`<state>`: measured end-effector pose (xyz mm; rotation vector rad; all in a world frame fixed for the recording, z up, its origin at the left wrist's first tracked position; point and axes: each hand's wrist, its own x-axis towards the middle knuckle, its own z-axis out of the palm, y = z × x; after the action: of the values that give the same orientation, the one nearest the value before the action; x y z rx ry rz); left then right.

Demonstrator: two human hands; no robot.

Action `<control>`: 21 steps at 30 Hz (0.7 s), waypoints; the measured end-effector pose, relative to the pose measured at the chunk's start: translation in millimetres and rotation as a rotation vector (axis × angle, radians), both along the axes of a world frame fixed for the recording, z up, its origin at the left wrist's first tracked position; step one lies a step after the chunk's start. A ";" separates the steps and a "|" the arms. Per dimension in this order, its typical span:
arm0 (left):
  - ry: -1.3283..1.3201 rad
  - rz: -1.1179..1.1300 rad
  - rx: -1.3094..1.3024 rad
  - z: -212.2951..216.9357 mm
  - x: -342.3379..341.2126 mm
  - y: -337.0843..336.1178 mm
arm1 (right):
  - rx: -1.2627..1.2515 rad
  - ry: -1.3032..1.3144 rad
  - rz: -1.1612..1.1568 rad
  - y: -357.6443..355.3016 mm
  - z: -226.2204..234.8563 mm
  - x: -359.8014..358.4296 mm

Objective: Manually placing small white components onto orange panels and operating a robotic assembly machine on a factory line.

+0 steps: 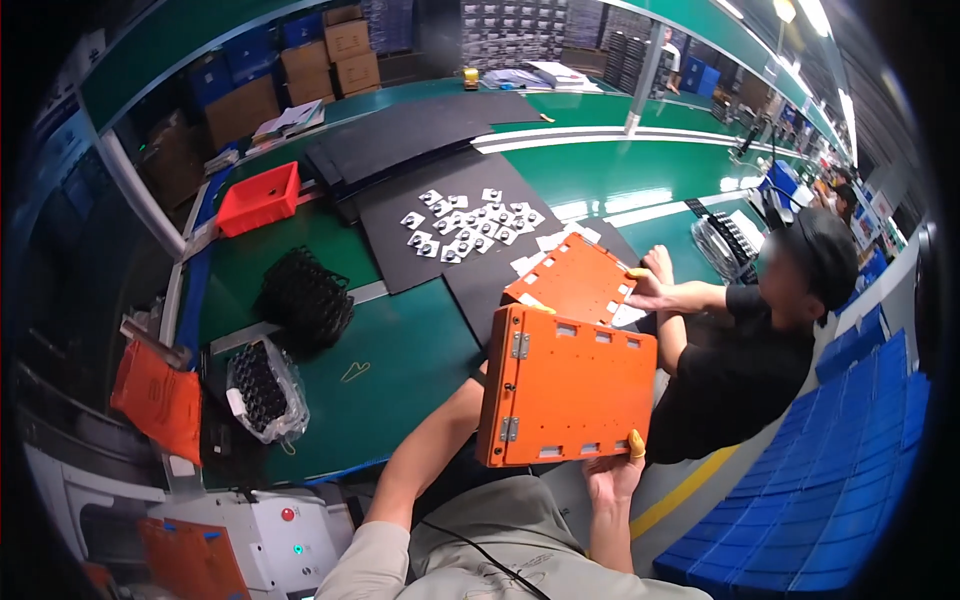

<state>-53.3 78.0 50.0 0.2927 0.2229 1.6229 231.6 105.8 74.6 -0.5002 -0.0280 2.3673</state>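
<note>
An orange hinged case (575, 390), flat and boxy with metal hinges on its left side and small slots along its edges, is held up before me. My right hand (612, 475) grips its lower right corner, the thumb in a yellow finger cover pressed on the face. My left hand (537, 304) reaches behind the case, mostly hidden, with a fingertip showing at the top edge. Just beyond it, a second orange slotted plate (580, 275) lies over small white cards, and a co-worker's hands (655, 285) touch its right side.
Many white cards with dark round parts (470, 225) lie scattered on a black board (385, 215). On the green bench at left are a red tray (258, 198), black tangled parts (305, 297) and a plastic bag of black parts (265, 390). Blue bins (800, 480) stand at right.
</note>
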 end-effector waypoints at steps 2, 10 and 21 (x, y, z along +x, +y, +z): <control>-0.038 -0.033 -0.021 -10.0 28.7 -10.8 | 0.024 0.010 -0.003 1.0 -4.7 0.8; -0.164 0.167 -0.035 -12.3 55.7 -56.3 | 0.225 0.198 0.193 38.1 -27.5 -12.8; 0.314 1.482 -0.035 59.9 92.8 -198.0 | 0.490 0.406 0.546 -79.8 39.8 -210.2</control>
<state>39.5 -120.0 110.0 0.3789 0.8417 3.0184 21.4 26.0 114.4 0.2637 -0.6085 2.8078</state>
